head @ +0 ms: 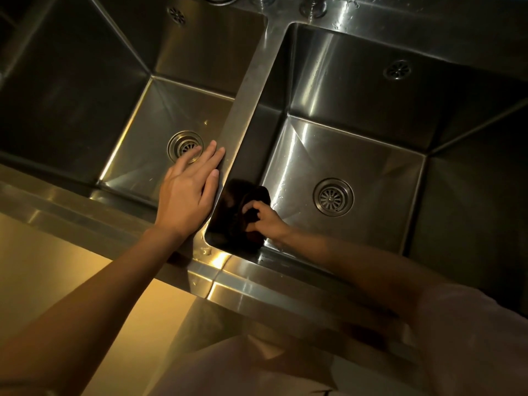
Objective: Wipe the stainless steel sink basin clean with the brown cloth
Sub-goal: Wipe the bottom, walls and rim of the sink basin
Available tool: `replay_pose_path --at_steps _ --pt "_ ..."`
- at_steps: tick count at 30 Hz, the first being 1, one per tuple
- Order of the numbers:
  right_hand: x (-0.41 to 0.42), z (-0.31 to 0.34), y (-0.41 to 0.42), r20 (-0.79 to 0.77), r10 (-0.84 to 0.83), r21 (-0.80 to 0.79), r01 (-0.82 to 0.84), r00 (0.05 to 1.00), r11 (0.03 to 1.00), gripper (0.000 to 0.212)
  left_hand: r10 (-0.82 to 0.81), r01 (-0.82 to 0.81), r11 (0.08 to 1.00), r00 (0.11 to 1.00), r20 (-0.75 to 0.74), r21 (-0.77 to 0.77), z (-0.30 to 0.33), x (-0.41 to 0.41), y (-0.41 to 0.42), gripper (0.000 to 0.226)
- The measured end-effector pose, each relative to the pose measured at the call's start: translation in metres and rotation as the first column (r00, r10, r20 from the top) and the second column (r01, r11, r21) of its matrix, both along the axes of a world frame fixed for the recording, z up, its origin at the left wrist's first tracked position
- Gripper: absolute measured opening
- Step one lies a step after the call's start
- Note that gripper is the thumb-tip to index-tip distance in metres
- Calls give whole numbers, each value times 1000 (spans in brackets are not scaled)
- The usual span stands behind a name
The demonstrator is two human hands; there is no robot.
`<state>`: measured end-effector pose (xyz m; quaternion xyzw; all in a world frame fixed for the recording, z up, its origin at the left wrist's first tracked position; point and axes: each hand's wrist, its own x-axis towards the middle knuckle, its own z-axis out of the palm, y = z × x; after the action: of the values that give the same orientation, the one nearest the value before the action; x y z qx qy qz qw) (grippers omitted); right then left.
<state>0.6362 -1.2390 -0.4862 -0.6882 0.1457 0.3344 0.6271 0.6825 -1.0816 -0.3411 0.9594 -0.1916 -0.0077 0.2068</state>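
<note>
A double stainless steel sink fills the view. Down in the right basin point(357, 155), my right hand point(264, 220) grips the dark brown cloth point(240, 204), bunched against the near-left corner where the basin floor meets the left wall. The cloth looks almost black in the dim light, and its reflection in the wall blurs its outline. My left hand point(188, 190) rests flat with straight fingers on the steel divider point(243, 110) between the two basins, holding nothing.
The left basin point(143, 110) has a round drain point(185, 146); the right basin's drain point(333, 197) lies just right of the cloth. Overflow holes point(397, 70) sit on the back walls. Faucet bases point(313, 7) stand at the top edge. A steel front rim point(257, 284) runs below.
</note>
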Motion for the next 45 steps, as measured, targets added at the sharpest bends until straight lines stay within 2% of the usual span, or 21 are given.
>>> replay_pose_path --at_steps 8,14,20,26,32,37,41,45 --pt "-11 51 -4 82 -26 234 6 996 972 50 -7 7 1000 1000 -12 22 -2 1 3 45" --pt "-1 103 -29 164 141 369 -193 976 909 48 -11 12 1000 1000 -28 21 -1 0 3 46" --pt "6 82 -40 203 364 302 -412 909 860 45 -15 16 1000 1000 -25 6 0 1 2 47" --pt "0 10 -36 139 541 -16 -544 830 839 39 -12 12 1000 1000 -19 6 -2 1 1 46" --pt "3 -19 -31 61 602 -111 -594 796 797 39 0 0 1000 1000 -27 1 0 0 1 47" --pt "6 -7 -34 77 630 -32 -630 773 776 36 -5 5 1000 1000 -19 -10 0 0 1 46" --pt "4 34 -44 150 625 96 -640 766 762 38 -8 8 1000 1000 -19 2 0 0 1 45" --pt "2 89 -62 218 659 145 -691 720 708 37 -30 30 999 999 -15 21 1 -1 2 46"
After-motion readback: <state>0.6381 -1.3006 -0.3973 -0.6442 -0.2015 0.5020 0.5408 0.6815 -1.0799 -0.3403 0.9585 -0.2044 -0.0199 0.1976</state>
